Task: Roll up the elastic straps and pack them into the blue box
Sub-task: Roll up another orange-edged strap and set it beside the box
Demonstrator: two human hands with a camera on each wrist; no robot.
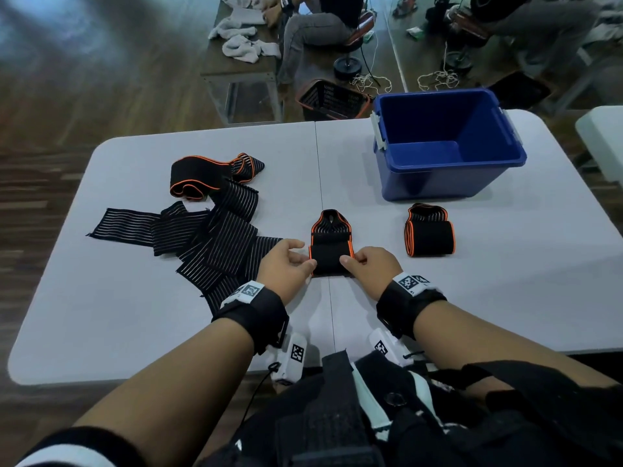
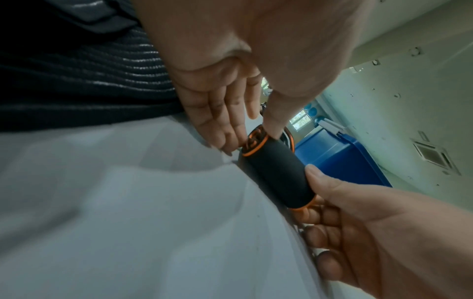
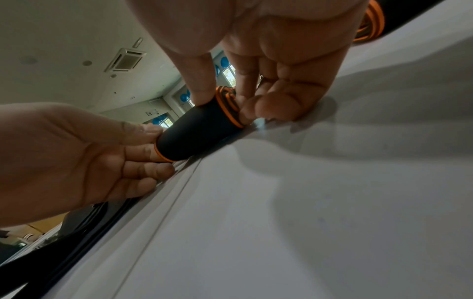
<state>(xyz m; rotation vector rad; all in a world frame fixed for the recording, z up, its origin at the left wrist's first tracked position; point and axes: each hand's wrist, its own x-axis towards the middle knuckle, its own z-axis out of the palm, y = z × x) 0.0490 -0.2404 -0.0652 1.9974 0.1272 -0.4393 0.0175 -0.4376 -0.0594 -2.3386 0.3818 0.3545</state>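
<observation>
Left hand (image 1: 286, 266): thumb and fingers pinch the left end of the half-rolled strap (image 1: 331, 251).
Right hand (image 1: 372, 267): pinches its right end.
Strap: near centre of the table (image 1: 505, 298), tail pointing far.
Blue box (image 1: 448, 143): far right, holding nothing visible.
Risk: uneven pressure could skew the roll; loosening lets elastic unwind.

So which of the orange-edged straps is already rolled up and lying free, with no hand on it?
The rolled strap right of both hands, in front of the blue box.
</observation>
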